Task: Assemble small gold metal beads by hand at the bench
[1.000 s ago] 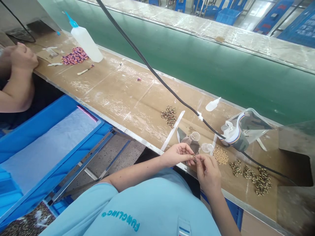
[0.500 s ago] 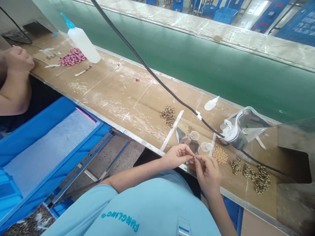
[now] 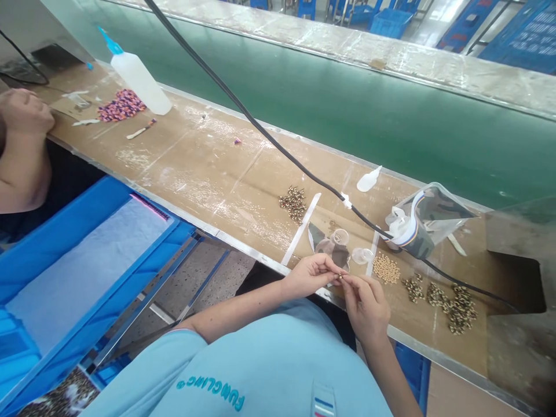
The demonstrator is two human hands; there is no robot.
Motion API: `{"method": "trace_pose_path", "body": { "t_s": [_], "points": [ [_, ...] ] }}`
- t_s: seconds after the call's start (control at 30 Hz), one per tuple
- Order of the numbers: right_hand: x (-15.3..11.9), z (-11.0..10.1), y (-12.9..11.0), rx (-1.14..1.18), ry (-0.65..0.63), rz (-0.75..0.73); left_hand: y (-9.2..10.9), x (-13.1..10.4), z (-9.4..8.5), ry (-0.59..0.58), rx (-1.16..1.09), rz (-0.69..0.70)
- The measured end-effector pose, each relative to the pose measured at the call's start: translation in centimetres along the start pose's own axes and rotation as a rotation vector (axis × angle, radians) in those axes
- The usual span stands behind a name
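barely a shift: left hand [image 3: 310,276] and right hand [image 3: 369,305] still pinch one tiny piece [image 3: 341,276], apparently still being worked.

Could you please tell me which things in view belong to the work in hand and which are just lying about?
Likely in the work:
small piece, pinched between left hand and right hand
tan beads
dark and gold pieces

Seemingly just lying about:
black cable
camouflage pouch
stray purple piece
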State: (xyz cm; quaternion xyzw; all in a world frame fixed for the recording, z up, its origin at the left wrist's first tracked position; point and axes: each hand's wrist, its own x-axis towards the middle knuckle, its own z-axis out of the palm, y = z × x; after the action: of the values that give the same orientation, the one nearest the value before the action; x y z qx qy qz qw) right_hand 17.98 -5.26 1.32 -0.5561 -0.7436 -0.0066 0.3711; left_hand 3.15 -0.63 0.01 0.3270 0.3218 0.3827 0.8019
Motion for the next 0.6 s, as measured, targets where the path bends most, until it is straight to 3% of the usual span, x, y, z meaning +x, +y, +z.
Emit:
{"method": "trace_pose_path", "body": {
  "t_s": [0.3,0.6],
  "points": [
    [-0.6,-0.5,0.6,0.029,-0.082,0.187,0.7,-0.4,0.4,0.003,0.109,-0.023],
    [-3.6,-5.1,6.7,-0.277,0.177,0.577,1.5,-0.6,0.7,0.006,0.218,-0.046]
  ]
}}
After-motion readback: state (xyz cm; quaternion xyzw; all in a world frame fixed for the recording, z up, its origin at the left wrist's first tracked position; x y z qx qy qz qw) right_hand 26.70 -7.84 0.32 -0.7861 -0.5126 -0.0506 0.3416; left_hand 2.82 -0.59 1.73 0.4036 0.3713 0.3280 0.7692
